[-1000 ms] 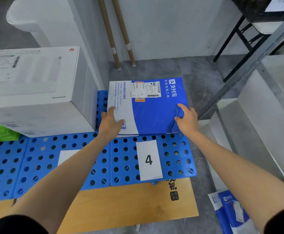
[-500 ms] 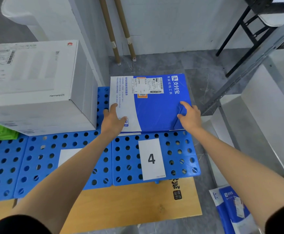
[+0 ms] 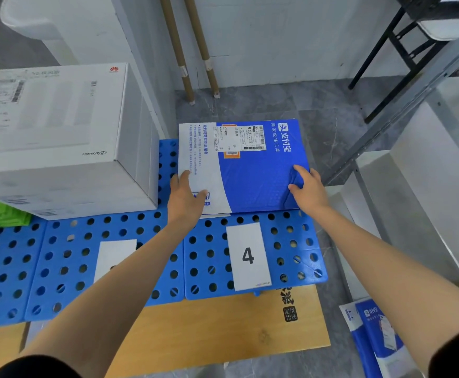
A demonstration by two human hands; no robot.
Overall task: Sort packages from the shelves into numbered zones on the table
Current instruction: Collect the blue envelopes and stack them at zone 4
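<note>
I am still pinching the blue package with the fingers of my left hand and right hand, and it is now lying flat just past them, the 4 card just behind them, so I am guessing it is landing in zone 4.

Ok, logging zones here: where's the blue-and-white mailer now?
Head view, right of centre: the blue-and-white mailer lies on the blue panel beyond the 4 card, right of the white box, left hand and right hand at its near corners.
</note>
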